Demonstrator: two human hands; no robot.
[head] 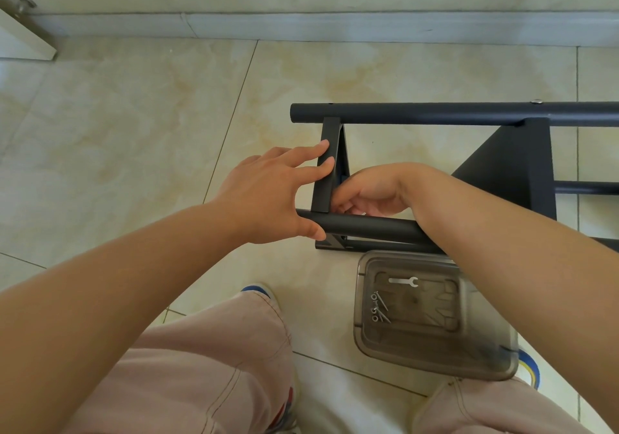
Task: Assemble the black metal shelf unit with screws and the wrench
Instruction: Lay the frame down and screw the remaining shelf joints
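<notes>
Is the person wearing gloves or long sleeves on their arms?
No. The left hand and right hand are bare, with no gloves, rings or watch showing. Both forearms are uncovered as far as the picture reaches, so no sleeves are in view. The nails are short and plain. Lower down the person wears light pink trousers.
</notes>
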